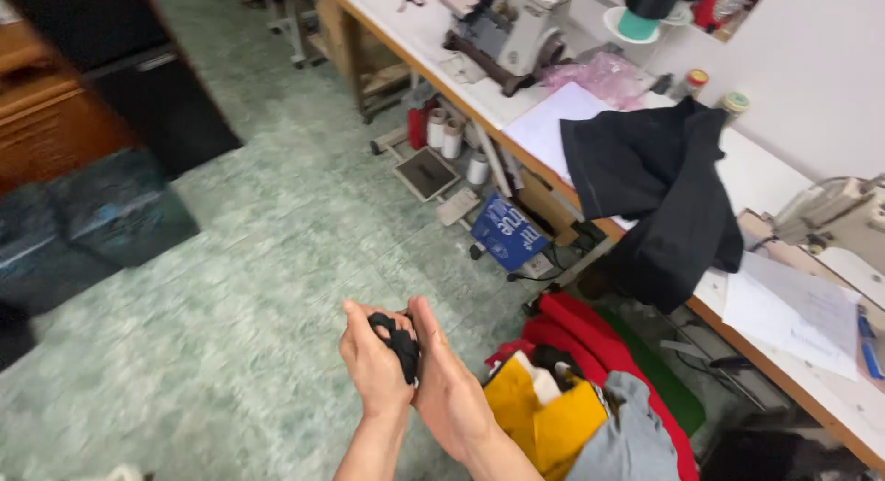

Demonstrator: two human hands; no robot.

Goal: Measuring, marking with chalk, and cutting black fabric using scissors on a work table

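Note:
My left hand [371,361] and my right hand [444,381] are pressed together above the green tiled floor, low in the middle of the view. Between them they grip a small piece of black fabric [399,341], mostly hidden by the fingers. A large black garment [659,186] hangs over the edge of the long worktable [784,181] to the right, well away from both hands.
A sewing machine [509,25] stands at the far end of the worktable, another [843,218] at the right edge. Red, yellow and grey cloth [590,398] is piled below the table. Thread cones [445,133] and a blue box [509,230] sit on the floor.

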